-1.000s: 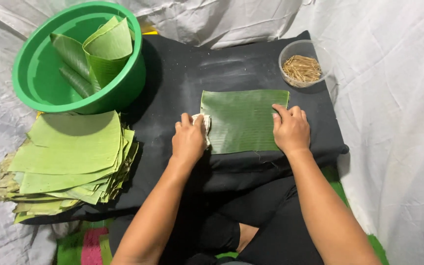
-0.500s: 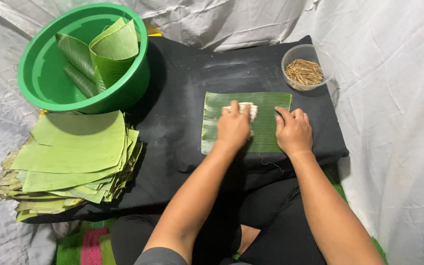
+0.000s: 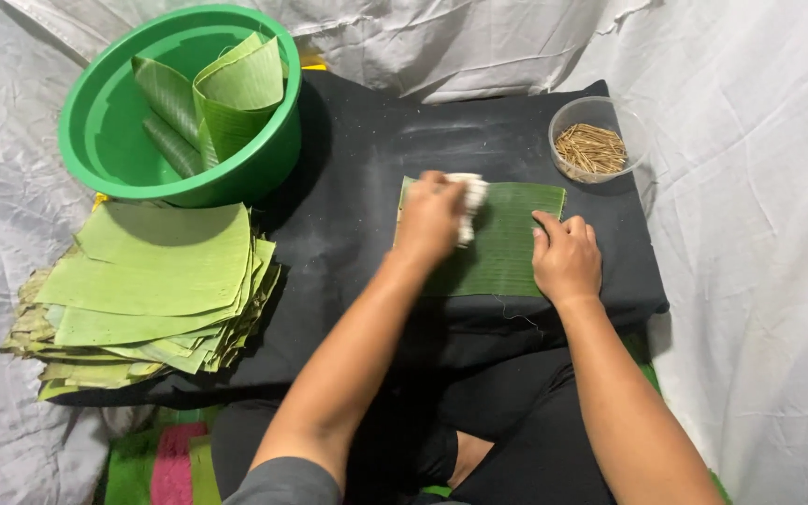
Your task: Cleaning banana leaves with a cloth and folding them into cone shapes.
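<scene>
on the black cloth (image 3: 357,187) over the low work surface, one cut leaf (image 3: 507,248) lies flat in front of the seated person. left hand (image 3: 430,220) is closed around a white rag (image 3: 468,204), pressed on the upper middle of the leaf; a second ago it sat at the leaf's left edge, half a second ago near the top middle, so the rag has travelled across the surface. judged: wiping is under way, with part of the leaf covered. right hand (image 3: 565,257) rests open, fingers together and flat, pinning the leaf's right side; it holds nothing and has barely shifted. to the left, a stack of leaves (image 3: 142,290) sits beside a green basin (image 3: 95,122) holding rolled leaves. a clear tub of thin sticks (image 3: 591,148) stands at the far right corner, untouched.
</scene>
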